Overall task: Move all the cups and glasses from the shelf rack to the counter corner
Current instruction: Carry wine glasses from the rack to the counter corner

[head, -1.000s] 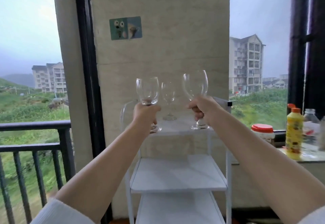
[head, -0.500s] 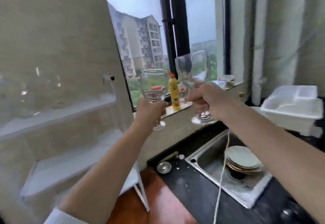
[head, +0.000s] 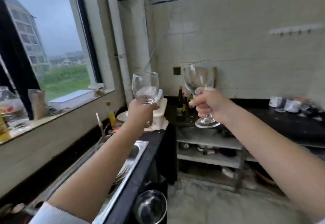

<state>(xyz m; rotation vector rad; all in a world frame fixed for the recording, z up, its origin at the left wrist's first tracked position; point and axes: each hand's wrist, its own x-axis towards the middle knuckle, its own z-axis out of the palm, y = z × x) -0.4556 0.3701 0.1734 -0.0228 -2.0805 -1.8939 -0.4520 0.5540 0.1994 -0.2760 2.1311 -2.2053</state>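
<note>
Glass goblets, one gripped in each of my hands: left hand (head: 142, 112) held the left goblet (head: 145, 88), right hand (head: 210, 104) the right goblet (head: 199, 81), both above the black desk (head: 290, 123).

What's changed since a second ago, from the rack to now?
Both glasses have left the white rack: the person has turned right, past the window, and now faces the dark counter corner. The rack is out of view. Unchanged: the left hand holds the left wine glass by its stem, and the right hand holds the right wine glass, both upright.
</note>
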